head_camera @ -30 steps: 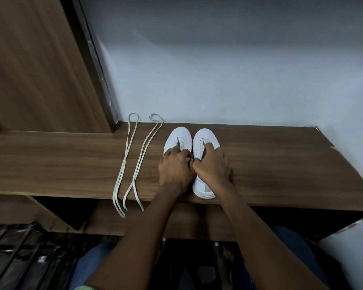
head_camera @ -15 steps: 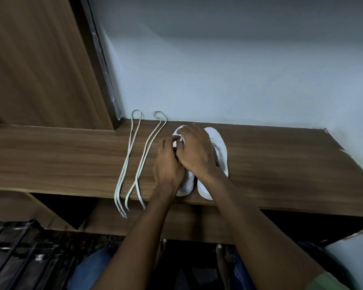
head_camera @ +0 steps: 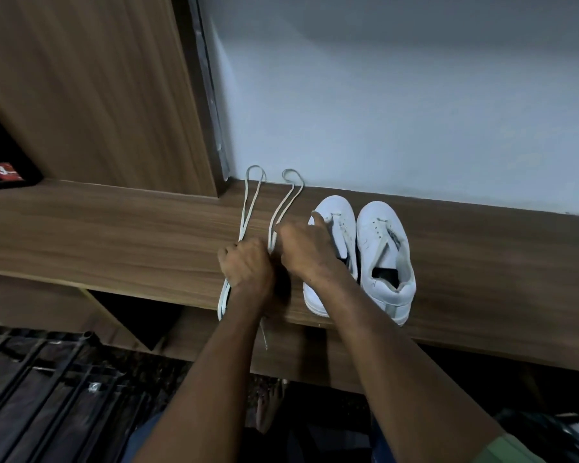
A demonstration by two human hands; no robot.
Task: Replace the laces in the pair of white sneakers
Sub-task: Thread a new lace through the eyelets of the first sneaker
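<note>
A small red label (head_camera: 4,171) with a white "3" sat on a dark thing far off to the left of the hands; the rest of its writing was too blurry to read. No brand showed on the shoes.

The left hand (head_camera: 246,264) was curled in a fist over the two white laces (head_camera: 248,208), which lay folded in long loops on the wooden shelf (head_camera: 114,235). Their ends hung over the front edge, under that hand. The right hand (head_camera: 303,245) was right beside the left one, touching it, with bent fingers at the nearer lace, but I could not tell if it pinched it. Its thumb pointed up in front of the left sneaker (head_camera: 335,222) and hid part of it. The right sneaker (head_camera: 386,259) stood just beside its twin, further right. A white wall (head_camera: 415,111) rose behind the hands, and a wooden panel (head_camera: 87,88) stood up to the left.
</note>
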